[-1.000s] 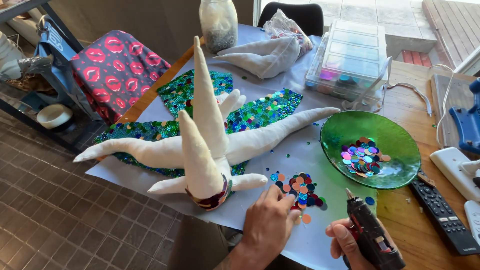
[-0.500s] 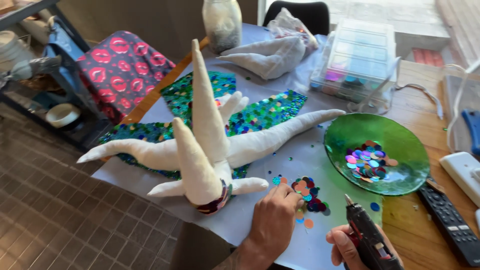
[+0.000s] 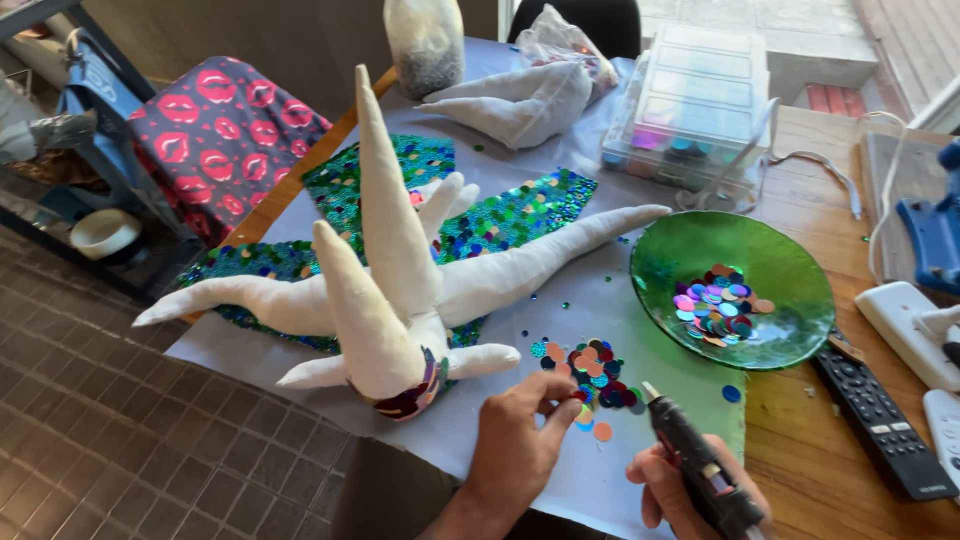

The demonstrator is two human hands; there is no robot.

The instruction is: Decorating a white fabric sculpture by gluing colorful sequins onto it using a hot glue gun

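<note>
**Sequins and hot glue at a craft table**

A left hand (image 3: 515, 445) pinches, fingers narrowed, at a loose pile of sequins (image 3: 592, 368) on the pale paper sheet (image 3: 560, 480), apparently lifting one disc, though the grip is hard to see. The right hand (image 3: 680, 490) is wrapped around a black glue gun (image 3: 690, 465), nozzle aimed at the pile. Taking one sequin at a time, with the hot tip clear of fingers, looks wise. Beside them lies a soft, cream stuffed figure (image 3: 400, 300) with tapering limbs; a glossy green glass dish (image 3: 735, 275) holds more sequins.

Sequin pile (image 3: 592, 368) between stuffed figure (image 3: 400, 290) and dish (image 3: 790, 290)
</note>
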